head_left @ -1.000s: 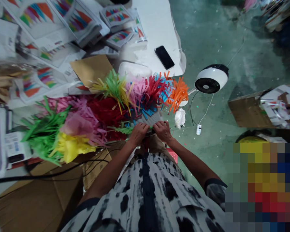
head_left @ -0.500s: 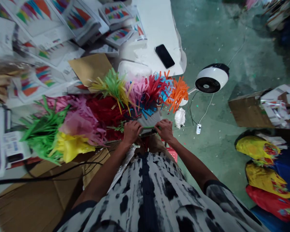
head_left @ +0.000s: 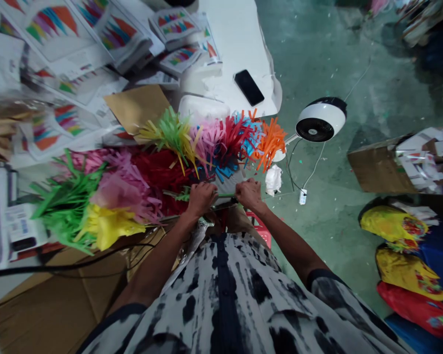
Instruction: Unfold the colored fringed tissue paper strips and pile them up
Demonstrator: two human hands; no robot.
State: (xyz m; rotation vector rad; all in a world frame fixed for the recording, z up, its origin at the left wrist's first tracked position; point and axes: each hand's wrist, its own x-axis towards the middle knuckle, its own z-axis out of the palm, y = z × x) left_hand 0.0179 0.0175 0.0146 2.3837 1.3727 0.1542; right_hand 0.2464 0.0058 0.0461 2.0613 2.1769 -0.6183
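Both my hands are closed on a twisted strip of green tissue paper [head_left: 226, 195], stretched level between them at the table's near edge. My left hand [head_left: 202, 198] grips one end, and its green fringe [head_left: 184, 193] sticks out to the left. The other end is in the fist of my right hand [head_left: 248, 192]. Just beyond lies a row of fringed paper tassels, among them a pink one [head_left: 207, 140], a red one [head_left: 236, 135] and an orange one [head_left: 272, 142]. Loose green tassels [head_left: 68, 196] and yellow tissue [head_left: 110, 226] are heaped to the left.
Printed packets [head_left: 55, 29] cover the far left, beside a brown envelope [head_left: 138, 108]. A phone [head_left: 248, 87] rests on the white tabletop. A fan [head_left: 320, 119] stands right of the table. Cardboard boxes are at lower left [head_left: 59, 300] and right [head_left: 376, 164]. A black cable [head_left: 59, 268] crosses the left.
Both hands keep their hold on the green strip. My right hand's fingers have curled tighter and its wrist has turned slightly. The view has shifted a little.
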